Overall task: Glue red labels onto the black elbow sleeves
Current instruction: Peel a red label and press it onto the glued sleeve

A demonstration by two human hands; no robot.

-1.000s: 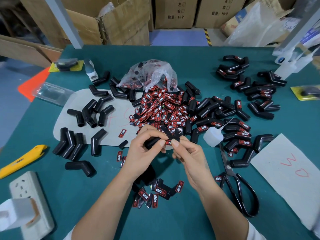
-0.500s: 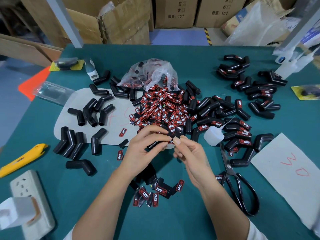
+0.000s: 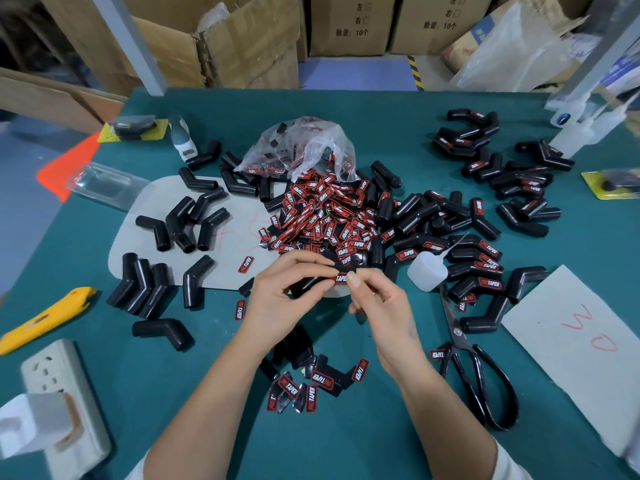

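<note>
At the centre of the green bench [image 3: 398,133], the left hand [image 3: 277,299] grips a black elbow sleeve [image 3: 310,284], fingers curled over it. The right hand [image 3: 381,306] pinches a red label [image 3: 341,278] against the sleeve's end, thumb and forefinger closed on it. At twelve o'clock from the hands lies a heap of red labels [image 3: 322,216] spilling from a clear plastic bag [image 3: 301,147]. Unlabelled sleeves [image 3: 180,223] rest on a grey mat [image 3: 228,244] at ten o'clock; labelled sleeves [image 3: 485,268] cluster at two o'clock. A white glue bottle [image 3: 424,271] lies just beside the right hand, scissors [image 3: 474,362] at four o'clock, a yellow utility knife [image 3: 45,320] at nine o'clock.
</note>
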